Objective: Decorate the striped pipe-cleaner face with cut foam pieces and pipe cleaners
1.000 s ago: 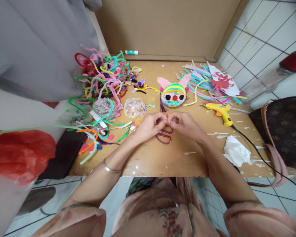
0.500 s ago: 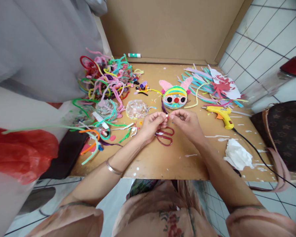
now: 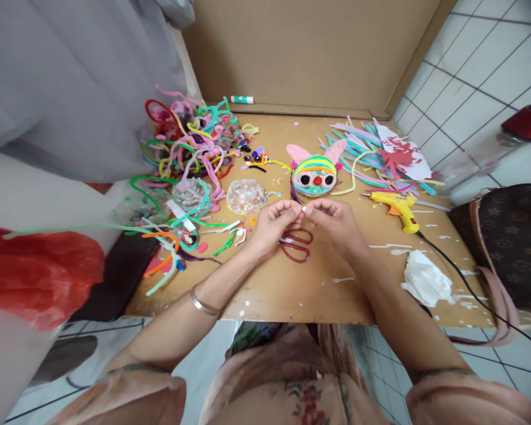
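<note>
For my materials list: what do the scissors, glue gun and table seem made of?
Scissors: handles look like glossy dark red plastic; blades hidden.
Glue gun: smooth yellow plastic, orange trigger.
Table: probably unfinished fibreboard or wood, matt brown, glue-spotted.

The tan counter [image 3: 292, 289], flecked with white glue spots, carries red scissors [image 3: 297, 248] right beneath the left hand [image 3: 274, 223] and right hand [image 3: 336, 221], and a striped mask [image 3: 315, 175] just beyond them. Left of the left hand lie a clear beaded lump [image 3: 245, 196] and, farther out, a heap of pipe cleaners [image 3: 190, 144]. Right of the right hand lie a yellow glue gun [image 3: 396, 206], a crumpled tissue [image 3: 426, 278] nearer the front edge and coloured strips [image 3: 363, 156] beyond; a glue stick [image 3: 242, 100] rests at the far edge.
</note>
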Demonstrator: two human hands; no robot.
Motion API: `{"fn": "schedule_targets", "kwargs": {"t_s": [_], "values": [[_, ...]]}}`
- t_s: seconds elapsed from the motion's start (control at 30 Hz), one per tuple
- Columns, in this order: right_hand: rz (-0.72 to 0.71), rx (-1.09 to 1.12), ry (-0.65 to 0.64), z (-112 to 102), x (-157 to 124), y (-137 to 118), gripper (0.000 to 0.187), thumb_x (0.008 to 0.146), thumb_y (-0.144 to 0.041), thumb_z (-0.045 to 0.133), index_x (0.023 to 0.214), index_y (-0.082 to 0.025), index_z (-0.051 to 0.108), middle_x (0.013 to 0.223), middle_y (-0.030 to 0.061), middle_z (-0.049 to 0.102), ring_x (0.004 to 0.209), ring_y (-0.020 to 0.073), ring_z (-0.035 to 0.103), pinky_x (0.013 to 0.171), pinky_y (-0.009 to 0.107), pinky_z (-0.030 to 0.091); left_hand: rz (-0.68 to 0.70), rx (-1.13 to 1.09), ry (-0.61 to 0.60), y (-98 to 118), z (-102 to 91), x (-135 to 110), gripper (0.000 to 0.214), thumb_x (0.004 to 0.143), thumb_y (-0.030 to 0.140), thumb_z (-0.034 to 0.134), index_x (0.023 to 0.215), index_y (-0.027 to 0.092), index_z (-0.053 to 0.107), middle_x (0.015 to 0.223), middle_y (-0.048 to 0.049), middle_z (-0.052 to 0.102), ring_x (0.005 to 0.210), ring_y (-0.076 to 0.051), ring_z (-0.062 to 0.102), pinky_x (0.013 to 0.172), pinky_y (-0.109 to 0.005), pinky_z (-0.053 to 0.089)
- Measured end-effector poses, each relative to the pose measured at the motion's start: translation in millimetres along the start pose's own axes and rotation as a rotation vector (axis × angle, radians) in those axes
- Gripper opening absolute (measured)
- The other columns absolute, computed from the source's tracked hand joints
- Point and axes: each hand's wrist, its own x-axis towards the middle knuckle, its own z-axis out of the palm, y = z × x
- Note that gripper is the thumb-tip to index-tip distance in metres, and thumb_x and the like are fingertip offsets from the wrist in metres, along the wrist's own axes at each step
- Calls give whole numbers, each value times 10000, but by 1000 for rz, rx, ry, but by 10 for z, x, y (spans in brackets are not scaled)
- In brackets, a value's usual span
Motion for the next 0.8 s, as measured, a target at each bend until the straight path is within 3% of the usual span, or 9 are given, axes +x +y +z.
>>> {"fn": "schedule_targets", "kwargs": {"t_s": [0.27, 0.8], "values": [[45, 123, -125, -62, 0, -75, 293, 684, -465, 741, 630, -194, 642, 578, -14, 613, 551, 104, 511, 577, 257, 445, 4, -22, -150, 81, -61, 19, 418, 638, 402, 887, 949, 172, 729, 811, -12, 702, 680, -82, 630, 692, -227, 531], [101, 145, -225, -104, -13, -80, 312, 692, -473, 773, 661, -178, 678, 623, 2, 655, 524, 87, 473, 534, 238, 381, 53, 49, -175, 85, -70, 16, 361, 645, 409, 881, 838, 165, 698, 726, -2, 689, 618, -83, 612, 627, -220, 500]]}}
